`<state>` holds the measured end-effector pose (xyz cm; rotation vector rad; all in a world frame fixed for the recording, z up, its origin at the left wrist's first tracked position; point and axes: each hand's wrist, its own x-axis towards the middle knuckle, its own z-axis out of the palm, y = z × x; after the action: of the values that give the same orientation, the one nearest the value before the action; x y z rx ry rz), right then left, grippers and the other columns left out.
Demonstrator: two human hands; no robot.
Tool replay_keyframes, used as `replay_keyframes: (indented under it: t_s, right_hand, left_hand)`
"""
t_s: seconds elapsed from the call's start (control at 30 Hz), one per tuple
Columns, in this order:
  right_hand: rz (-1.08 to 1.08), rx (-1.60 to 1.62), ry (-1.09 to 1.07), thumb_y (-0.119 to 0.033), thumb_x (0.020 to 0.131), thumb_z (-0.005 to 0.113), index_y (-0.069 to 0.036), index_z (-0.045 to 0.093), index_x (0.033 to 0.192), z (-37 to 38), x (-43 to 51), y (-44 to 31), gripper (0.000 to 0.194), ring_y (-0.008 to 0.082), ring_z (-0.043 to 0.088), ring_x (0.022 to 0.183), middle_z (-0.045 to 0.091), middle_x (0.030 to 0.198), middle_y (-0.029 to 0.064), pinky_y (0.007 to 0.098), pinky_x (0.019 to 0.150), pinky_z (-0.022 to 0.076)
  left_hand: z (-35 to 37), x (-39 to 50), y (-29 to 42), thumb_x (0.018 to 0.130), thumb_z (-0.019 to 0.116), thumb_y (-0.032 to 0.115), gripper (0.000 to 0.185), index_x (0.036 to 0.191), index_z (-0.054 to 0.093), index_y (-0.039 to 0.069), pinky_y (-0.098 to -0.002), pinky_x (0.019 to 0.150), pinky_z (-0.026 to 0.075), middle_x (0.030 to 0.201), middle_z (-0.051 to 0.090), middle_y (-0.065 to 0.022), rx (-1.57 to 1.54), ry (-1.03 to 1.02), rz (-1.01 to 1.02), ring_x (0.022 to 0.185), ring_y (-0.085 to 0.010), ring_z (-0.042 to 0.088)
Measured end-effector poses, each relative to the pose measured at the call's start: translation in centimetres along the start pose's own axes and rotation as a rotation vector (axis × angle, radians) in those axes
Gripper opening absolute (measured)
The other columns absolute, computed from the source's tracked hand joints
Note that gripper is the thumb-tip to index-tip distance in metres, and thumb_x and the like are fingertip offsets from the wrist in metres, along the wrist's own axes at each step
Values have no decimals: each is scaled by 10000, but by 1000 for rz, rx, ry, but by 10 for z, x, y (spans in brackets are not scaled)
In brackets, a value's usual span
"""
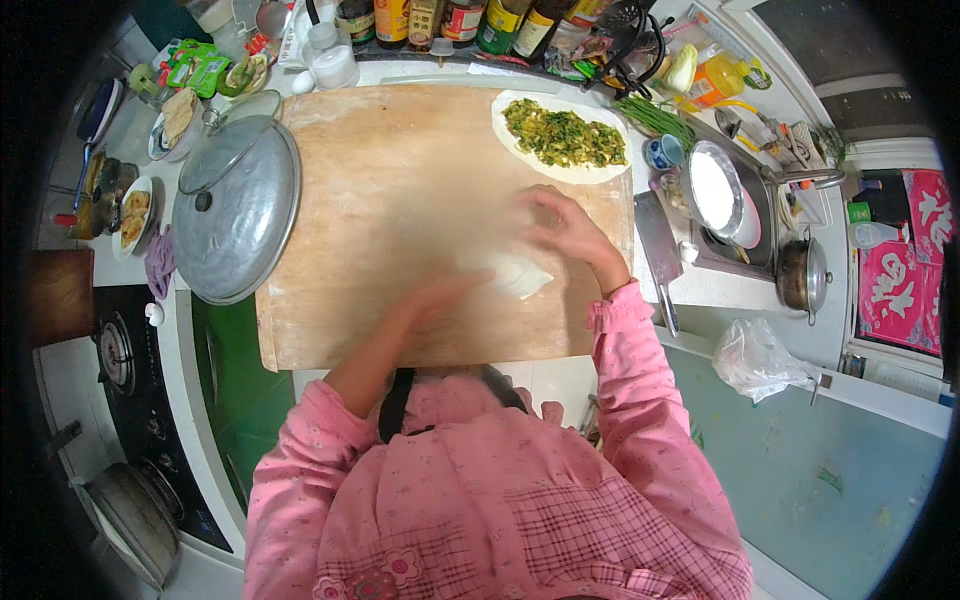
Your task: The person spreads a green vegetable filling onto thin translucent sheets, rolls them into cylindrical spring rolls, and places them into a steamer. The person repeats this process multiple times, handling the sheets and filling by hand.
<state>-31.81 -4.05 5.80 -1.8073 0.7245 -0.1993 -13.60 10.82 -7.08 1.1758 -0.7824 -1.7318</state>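
Note:
A pale piece of folded dough (519, 277) lies on the wooden board (345, 187), and its left part fades into a blurred patch. My left hand (454, 289) reaches in low over the board, its fingertips beside the dough; the blur hides most of its fingers. Just above the dough is my right hand (574, 229), thumb and fingers curved with a gap between them. Its fingertips run into the same blur, so whether they pinch anything is hidden. At the board's far right corner a flat round of dough (502, 124) carries a chopped green and yellow filling (566, 133).
A large metal lid (240, 232) overlaps the board's left edge, with a glass lid (225, 146) over it. A cleaver (656, 240) lies right of the board, near a metal bowl (714, 187) by the sink (757, 259). Several bottles (457, 22) line the back.

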Motion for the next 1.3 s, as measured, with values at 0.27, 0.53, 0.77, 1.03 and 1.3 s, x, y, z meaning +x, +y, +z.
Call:
replay_keyframes:
  t_s: [0.27,0.53,0.77,1.03,1.3]
  right_hand:
    - [-272,-508,27,-361,608,859,-98,571,1243,55,-36,37,746,353,176,1466,355,1523,125,568,1172,114]
    - [-293,-170,227,-16,632,816,-70,634,1134,94,-57,56,536,329,488,1274,599,1265,105,456,1088,349]
    - [167,296,136,4,740,771,-25,627,1167,58,-46,14,451,143,599,1016,641,1124,36,269,909,471]
    - [355,558,-362,-236,905,675,35,534,1269,81,36,-142,475,178,638,999,651,1129,93,298,874,510]
    - [216,718,-851,-360,1005,483,52,481,1310,358,123,-368,513,318,664,1021,631,1181,193,471,768,605]
  left_hand:
    - [-17,-29,-12,861,711,212,464,1279,578,60,-377,1093,366,1337,570,-90,-67,-22,55,1261,-214,497]
    - [-2,-48,12,860,711,193,453,1266,578,42,-377,1078,379,1310,588,-100,-60,-77,121,1238,-212,516]
    - [6,-29,58,853,718,178,501,1298,544,28,-374,1058,405,1314,578,-100,-335,-114,51,1221,-224,532]
    - [-71,-152,133,987,518,349,520,1367,465,-2,-367,1073,391,1359,530,-125,-467,-17,250,1267,-229,502]
    - [-173,-509,216,997,506,302,321,1158,579,34,-444,1017,435,1156,651,-112,-798,520,542,1107,-247,613]
